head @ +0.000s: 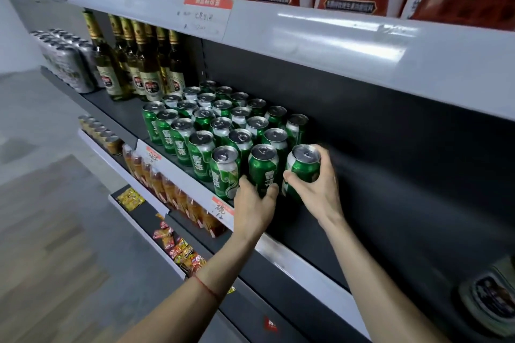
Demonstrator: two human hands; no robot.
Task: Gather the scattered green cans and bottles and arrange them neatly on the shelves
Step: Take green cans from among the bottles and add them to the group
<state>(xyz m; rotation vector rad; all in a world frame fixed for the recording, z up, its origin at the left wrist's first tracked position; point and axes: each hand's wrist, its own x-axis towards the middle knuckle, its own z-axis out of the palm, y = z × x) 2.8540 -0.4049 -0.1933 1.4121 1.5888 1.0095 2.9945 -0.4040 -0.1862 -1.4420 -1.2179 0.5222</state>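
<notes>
Both forearms are reaching in, left hand (255, 198) curling around one can (263, 168), right hand (315, 185) gripping its neighbour (302, 168), squaring the row's end.

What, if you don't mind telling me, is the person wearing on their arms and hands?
Very little. Both forearms are bare, with no sleeves in view, and neither the left hand nor the right hand has a glove, ring or watch that shows. The only item worn is a thin red string bracelet tied around the left wrist.
</notes>
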